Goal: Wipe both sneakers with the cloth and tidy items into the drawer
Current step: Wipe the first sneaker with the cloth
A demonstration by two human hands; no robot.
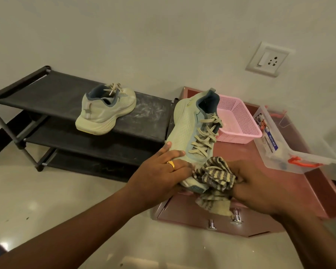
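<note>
Ahead of me: plain off-white wall, switch-and-socket plate at upper right. Against the wall, to my left: black three-tier rack, top tier dusty. Just beside it: reddish cabinet. Floor: pale, glossy, reflecting light.

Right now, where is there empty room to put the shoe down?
The rack's top shelf is bare left of the other sneaker, with a dusty strip on its right. On the cabinet top, a small patch lies between the pink basket and clear box. Its front is crowded: left hand, right hand, cloth, held sneaker.
</note>
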